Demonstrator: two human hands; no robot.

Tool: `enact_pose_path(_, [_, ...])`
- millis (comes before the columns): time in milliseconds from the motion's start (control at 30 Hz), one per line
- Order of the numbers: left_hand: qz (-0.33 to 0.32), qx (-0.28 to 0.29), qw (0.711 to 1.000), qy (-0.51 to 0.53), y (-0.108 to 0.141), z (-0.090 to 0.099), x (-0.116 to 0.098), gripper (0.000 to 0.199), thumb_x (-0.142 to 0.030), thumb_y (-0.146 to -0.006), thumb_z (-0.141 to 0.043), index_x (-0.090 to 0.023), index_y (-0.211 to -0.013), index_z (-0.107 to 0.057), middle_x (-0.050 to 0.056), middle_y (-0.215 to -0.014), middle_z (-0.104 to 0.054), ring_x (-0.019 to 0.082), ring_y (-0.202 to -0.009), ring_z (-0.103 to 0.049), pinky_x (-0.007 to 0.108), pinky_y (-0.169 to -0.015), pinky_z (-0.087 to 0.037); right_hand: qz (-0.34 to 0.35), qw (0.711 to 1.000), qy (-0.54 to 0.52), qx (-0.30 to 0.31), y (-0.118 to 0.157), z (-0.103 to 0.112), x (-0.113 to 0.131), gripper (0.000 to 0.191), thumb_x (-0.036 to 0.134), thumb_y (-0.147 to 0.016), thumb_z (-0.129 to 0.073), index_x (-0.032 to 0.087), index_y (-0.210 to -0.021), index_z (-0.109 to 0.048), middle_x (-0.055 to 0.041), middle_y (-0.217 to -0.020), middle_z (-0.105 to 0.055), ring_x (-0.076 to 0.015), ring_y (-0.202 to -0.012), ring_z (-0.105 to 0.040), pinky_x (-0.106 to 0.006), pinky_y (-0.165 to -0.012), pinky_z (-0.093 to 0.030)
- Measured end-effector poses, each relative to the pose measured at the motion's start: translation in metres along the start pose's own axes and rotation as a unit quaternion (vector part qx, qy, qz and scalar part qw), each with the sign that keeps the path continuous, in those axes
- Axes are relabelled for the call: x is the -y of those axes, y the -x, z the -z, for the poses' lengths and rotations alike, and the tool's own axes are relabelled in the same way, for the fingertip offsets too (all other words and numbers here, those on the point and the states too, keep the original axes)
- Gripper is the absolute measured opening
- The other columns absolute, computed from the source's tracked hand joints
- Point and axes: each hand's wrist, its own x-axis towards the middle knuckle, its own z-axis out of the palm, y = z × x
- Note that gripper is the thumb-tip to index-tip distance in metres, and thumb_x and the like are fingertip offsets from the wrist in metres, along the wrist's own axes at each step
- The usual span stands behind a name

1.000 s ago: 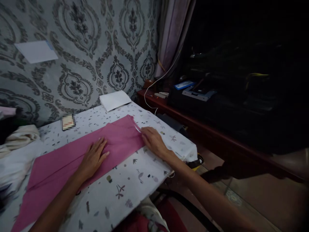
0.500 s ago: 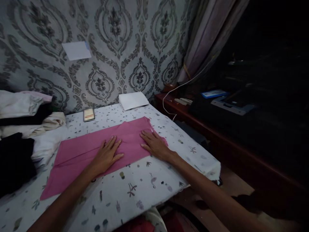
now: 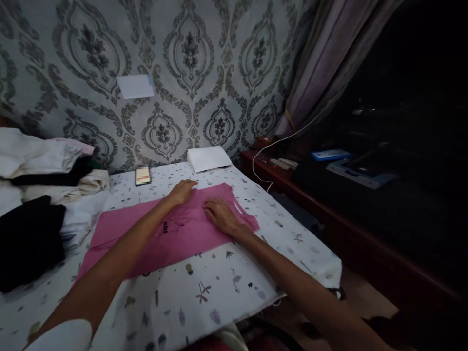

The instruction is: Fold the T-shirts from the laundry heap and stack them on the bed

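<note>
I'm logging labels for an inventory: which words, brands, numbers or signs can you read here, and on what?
No text can be read with certainty.
Pink garment: short black lettering, too small and distorted to read.
Dark-edged rectangle on the tablecloth: pixelated, unreadable.
Blue-and-white item: any marking too blurred to read.

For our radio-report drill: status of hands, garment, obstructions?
Left hand at far edge of pink garment; right hand on top. Garment spread, wrinkled. No visible obstruction; white item beyond, apart.
</note>
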Motion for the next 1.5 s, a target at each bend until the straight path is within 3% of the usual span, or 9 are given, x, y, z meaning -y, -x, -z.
enact_pose_path(200, [-0.061, 0.036, 0.996, -0.050, -0.026, -0.001, -0.008, 0.021, -0.012, -0.086, -0.049, -0.017, -0.092, -0.069, 0.012, -0.099, -0.069, 0.028, -0.105, -0.056, 0.041, -0.096, -0.043, 0.036, 0.999, -0.016, -0.003, 0.006, -0.010, -0.007, 0.022, 0.021, -0.097, -0.048, 0.019, -0.106, -0.068, -0.0106, -0.118, -0.069, -0.0229, -0.113, -0.061, -0.042, -0.104, -0.044])
enact_pose_path(400, [-0.045, -0.005, 0.997, -0.070, -0.025, 0.017, -0.008, 0.021, -0.013, -0.087, -0.045, -0.018, -0.094, -0.063, 0.014, -0.107, -0.064, 0.029, -0.105, -0.054, 0.041, -0.089, -0.043, 0.042, 0.999, 0.030, 0.017, -0.002, -0.009, -0.014, 0.026, 0.022, -0.100, -0.044, 0.016, -0.110, -0.067, -0.0126, -0.118, -0.068, -0.0241, -0.115, -0.059, -0.044, -0.107, -0.041])
enact_pose_path(633, [-0.082, -0.010, 0.995, -0.054, 0.013, 0.014, -0.009, 0.024, -0.013, -0.090, -0.040, -0.020, -0.094, -0.063, 0.009, -0.092, -0.066, 0.025, -0.094, -0.057, 0.037, -0.084, -0.044, 0.004, 0.999, 0.045, 0.006, 0.005, -0.008, -0.026, 0.029, 0.023, -0.099, -0.044, 0.017, -0.119, -0.064, -0.0128, -0.127, -0.064, -0.0241, -0.119, -0.057, -0.044, -0.107, -0.040])
enact_pose_path(767, [-0.119, 0.026, 0.992, -0.042, 0.041, 0.011, -0.005, 0.027, -0.010, -0.089, -0.039, -0.019, -0.090, -0.064, 0.011, -0.093, -0.067, 0.025, -0.092, -0.058, 0.038, -0.084, -0.045, -0.031, 0.999, 0.043, -0.007, 0.004, -0.002, -0.023, 0.024, 0.021, -0.098, -0.045, 0.017, -0.103, -0.068, -0.0115, -0.107, -0.069, -0.0237, -0.101, -0.061, -0.042, -0.096, -0.047])
enact_pose_path(900, [-0.079, 0.026, 0.996, -0.021, 0.049, 0.019, -0.007, 0.029, -0.009, -0.085, -0.042, -0.020, -0.093, -0.067, 0.009, -0.095, -0.070, 0.025, -0.094, -0.061, 0.037, -0.085, -0.047, -0.038, 0.996, 0.061, -0.052, -0.004, -0.002, -0.016, 0.030, 0.025, -0.100, -0.039, 0.017, -0.107, -0.067, -0.0132, -0.112, -0.068, -0.0258, -0.106, -0.059, -0.045, -0.098, -0.046])
enact_pose_path(1033, [-0.030, -0.047, 0.998, 0.016, 0.042, 0.013, -0.020, 0.038, -0.028, -0.097, -0.037, -0.017, -0.124, -0.061, 0.012, -0.124, -0.067, 0.025, -0.119, -0.057, 0.040, -0.103, -0.043, 0.005, 0.999, 0.048, 0.019, -0.007, -0.013, -0.017, 0.045, 0.037, -0.102, -0.039, 0.016, -0.139, -0.052, -0.0144, -0.147, -0.051, -0.0276, -0.139, -0.043, -0.050, -0.116, -0.032])
enact_pose_path(1167, [-0.031, 0.063, 0.997, 0.021, 0.040, -0.018, -0.028, 0.065, -0.053, -0.100, -0.031, -0.013, -0.151, -0.035, 0.015, -0.160, -0.035, 0.026, -0.149, -0.029, 0.044, -0.121, -0.022, 0.002, 0.997, 0.045, 0.070, -0.004, -0.020, -0.024, 0.054, 0.044, -0.102, -0.038, 0.016, -0.147, -0.046, -0.0156, -0.154, -0.044, -0.0283, -0.145, -0.036, -0.052, -0.120, -0.025])
enact_pose_path(1300, [-0.024, 0.103, 0.994, 0.014, 0.044, -0.035, -0.025, 0.075, -0.063, -0.098, -0.024, -0.015, -0.157, -0.024, 0.015, -0.164, -0.020, 0.026, -0.153, -0.016, 0.048, -0.123, -0.010, -0.012, 0.996, 0.056, 0.062, 0.000, -0.018, -0.031, 0.052, 0.043, -0.102, -0.039, 0.017, -0.147, -0.047, -0.0141, -0.153, -0.045, -0.0277, -0.145, -0.036, -0.051, -0.121, -0.025])
enact_pose_path(1500, [0.005, 0.114, 0.993, 0.022, 0.059, -0.025, -0.015, 0.079, -0.066, -0.097, -0.021, -0.016, -0.158, -0.019, 0.014, -0.166, -0.015, 0.025, -0.154, -0.011, 0.049, -0.123, -0.006, -0.048, 0.993, 0.093, 0.054, 0.014, -0.009, -0.056, 0.053, 0.042, -0.101, -0.039, 0.014, -0.144, -0.050, -0.0153, -0.152, -0.047, -0.0283, -0.144, -0.038, -0.050, -0.121, -0.025])
